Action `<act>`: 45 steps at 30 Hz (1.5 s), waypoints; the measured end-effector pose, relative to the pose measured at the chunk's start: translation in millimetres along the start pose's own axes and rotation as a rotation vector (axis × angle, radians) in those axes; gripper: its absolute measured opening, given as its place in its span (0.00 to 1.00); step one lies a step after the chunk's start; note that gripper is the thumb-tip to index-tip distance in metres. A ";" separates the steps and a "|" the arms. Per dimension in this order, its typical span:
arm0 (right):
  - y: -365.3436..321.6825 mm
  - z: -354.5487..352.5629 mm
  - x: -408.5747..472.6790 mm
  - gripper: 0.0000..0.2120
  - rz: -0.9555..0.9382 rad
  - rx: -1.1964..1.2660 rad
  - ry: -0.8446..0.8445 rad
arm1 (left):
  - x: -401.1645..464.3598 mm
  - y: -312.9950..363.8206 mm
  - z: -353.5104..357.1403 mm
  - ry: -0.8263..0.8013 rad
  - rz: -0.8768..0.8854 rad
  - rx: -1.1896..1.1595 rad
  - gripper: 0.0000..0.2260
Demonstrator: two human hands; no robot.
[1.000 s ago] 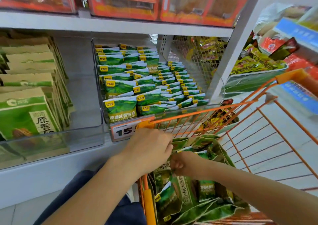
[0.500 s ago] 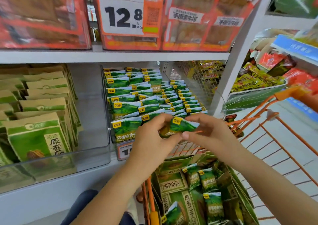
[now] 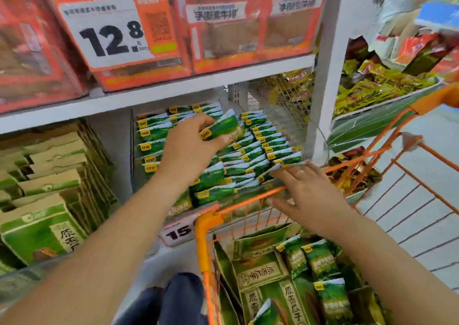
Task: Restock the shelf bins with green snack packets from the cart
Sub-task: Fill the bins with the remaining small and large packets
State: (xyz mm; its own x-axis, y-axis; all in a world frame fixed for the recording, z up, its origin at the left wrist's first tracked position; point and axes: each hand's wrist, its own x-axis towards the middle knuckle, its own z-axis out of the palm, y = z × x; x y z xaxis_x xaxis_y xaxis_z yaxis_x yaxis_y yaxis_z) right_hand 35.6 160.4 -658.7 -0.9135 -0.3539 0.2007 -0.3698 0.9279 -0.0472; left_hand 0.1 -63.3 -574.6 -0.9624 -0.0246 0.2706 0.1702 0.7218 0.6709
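My left hand (image 3: 190, 148) grips a small green snack packet (image 3: 223, 126) above the clear shelf bin (image 3: 134, 151), which holds several rows of the same green packets (image 3: 268, 143). My right hand (image 3: 310, 193) lies flat with straight fingers at the bin's front right, fingertips touching the front packets. Below, the orange wire cart (image 3: 203, 245) holds more small green packets (image 3: 320, 260) and larger green bags (image 3: 263, 295).
Left of the bin stand rows of larger green and beige bags (image 3: 49, 183). Above is a shelf with orange boxes and a 12.8 price tag (image 3: 109, 34). A white upright (image 3: 325, 81) bounds the bin on the right, with yellow packets (image 3: 372, 88) beyond.
My left hand has carried the green packet up and back over the bin. My right hand has let go of it and dropped to the bin's front right.
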 end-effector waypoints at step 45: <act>-20.1 -32.7 -0.8 0.08 -0.076 0.283 0.043 | -123.5 -2.5 88.1 -1.260 0.448 0.779 0.14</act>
State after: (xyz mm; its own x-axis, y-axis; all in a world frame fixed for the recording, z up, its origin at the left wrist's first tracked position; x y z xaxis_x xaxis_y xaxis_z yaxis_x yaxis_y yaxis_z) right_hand 49.3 145.9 -625.9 -0.8755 -0.4103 0.2553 -0.4752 0.8270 -0.3003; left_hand 99.8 -1.1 -670.5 -0.4820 0.5749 -0.6612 0.7202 0.6897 0.0746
